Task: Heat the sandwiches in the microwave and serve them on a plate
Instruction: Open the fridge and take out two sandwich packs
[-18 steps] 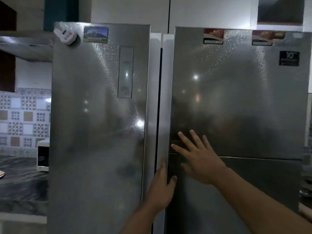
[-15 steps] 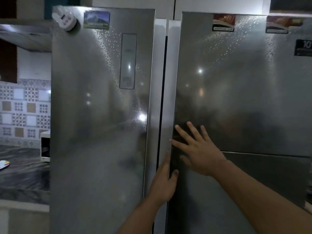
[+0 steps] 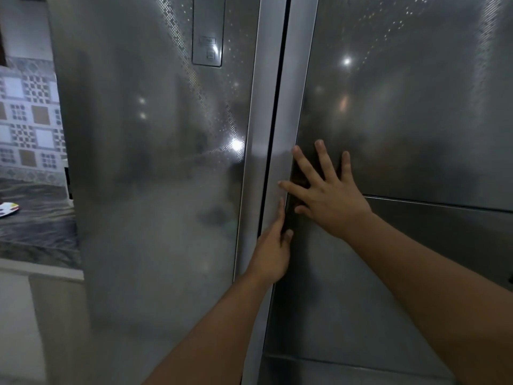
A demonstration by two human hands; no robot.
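Note:
No sandwiches, plate or microwave door can be seen. Two steel fridges fill the view, the left fridge (image 3: pixel 152 190) and the right fridge (image 3: pixel 416 107). My left hand (image 3: pixel 273 251) is hooked around the left edge of the right fridge's lower door (image 3: pixel 416 273), with the fingers tucked into the dark gap between the fridges. My right hand (image 3: pixel 330 198) lies flat with spread fingers on the right fridge, across the seam between its upper and lower doors. Both doors look closed.
A dark marbled counter (image 3: pixel 33 226) runs along the far left below a patterned tiled wall (image 3: pixel 27 120). A small colourful object (image 3: pixel 8 209) lies on it. A white sliver of an appliance (image 3: pixel 67 179) peeks out beside the left fridge.
The view has moved closer and lower on the fridges, cutting off their tops. My right hand has slid slightly left toward the door edge. My left hand keeps its hold on the edge.

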